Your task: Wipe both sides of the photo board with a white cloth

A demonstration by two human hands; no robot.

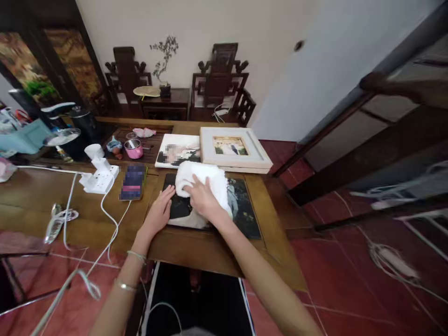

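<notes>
Right hand (205, 198) rests palm-down, fingers bent, on white cloth (185, 173) atop dark photo panel (247, 212); grip cannot be determined. Left hand (161, 208) lies at the panel's left edge, fingers extended, released.

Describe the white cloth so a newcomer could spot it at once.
Find the wooden table, then the dark photo panel lying near its right end. The white cloth lies over that panel, under the person's right hand. Its soft, fluffy surface sets it apart from the flat, pale picture frame just beyond.
</notes>
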